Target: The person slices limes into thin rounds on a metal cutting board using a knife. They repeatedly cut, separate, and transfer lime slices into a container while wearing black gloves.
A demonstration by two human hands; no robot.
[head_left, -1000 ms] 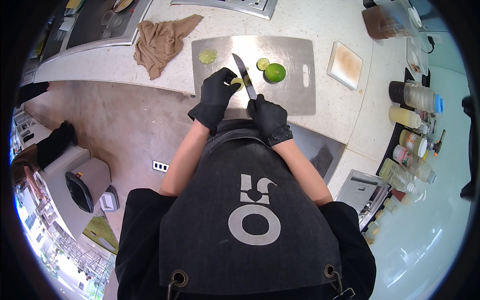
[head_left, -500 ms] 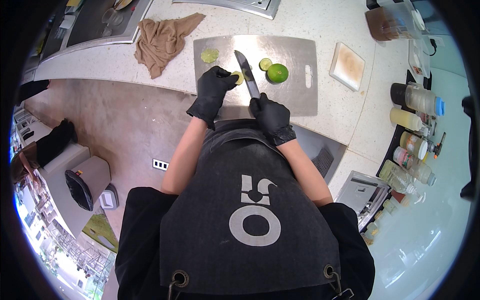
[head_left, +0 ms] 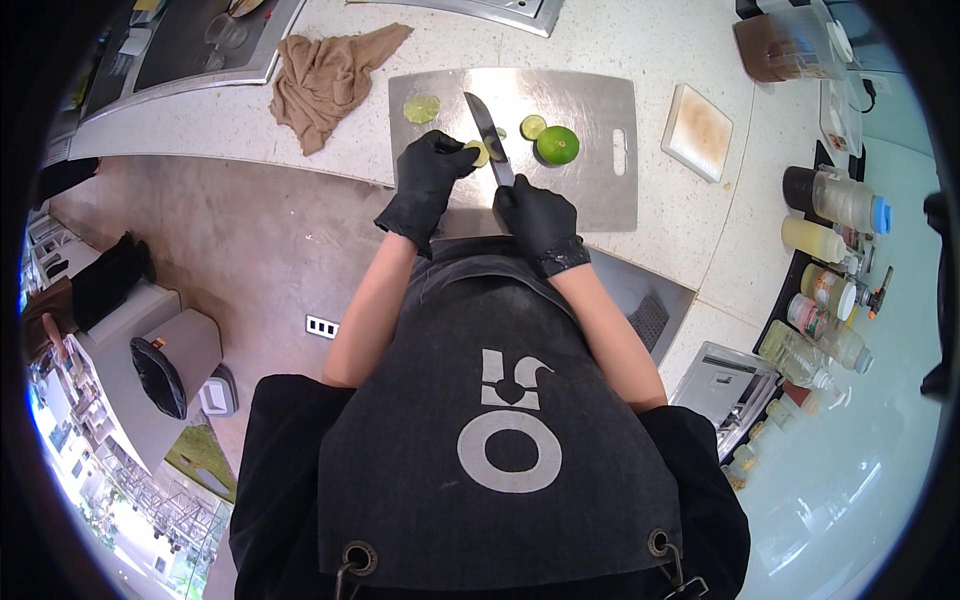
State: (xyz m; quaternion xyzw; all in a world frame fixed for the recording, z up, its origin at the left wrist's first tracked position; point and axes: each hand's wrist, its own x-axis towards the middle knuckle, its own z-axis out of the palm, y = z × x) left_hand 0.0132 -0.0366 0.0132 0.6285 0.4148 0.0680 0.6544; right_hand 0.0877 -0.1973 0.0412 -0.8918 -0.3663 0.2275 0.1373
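Observation:
A steel cutting board (head_left: 600,200) lies on the counter before me. My left hand (head_left: 430,180), in a black glove, pinches a piece of lime (head_left: 481,155) over the board's left half. My right hand (head_left: 541,222), gloved in black too, grips a knife (head_left: 482,118) by its handle. Its blade points away from me and stands right beside the lime piece. Just right of the blade shows a small green sliver. A whole-looking green lime (head_left: 557,145) and a lime slice (head_left: 533,127) rest to the right. Lime slices (head_left: 421,109) lie at the board's far left.
A crumpled brown cloth (head_left: 330,85) lies left of the board, and a white rectangular block (head_left: 697,133) with a brownish top sits to its right. Bottles (head_left: 813,240) line the right wall. At far left another person's arm (head_left: 55,335) shows near a bin (head_left: 175,365).
The knife and my right hand have shifted slightly left and away from me, the blade now tight against the lime piece. A small green sliver now shows beside the blade.

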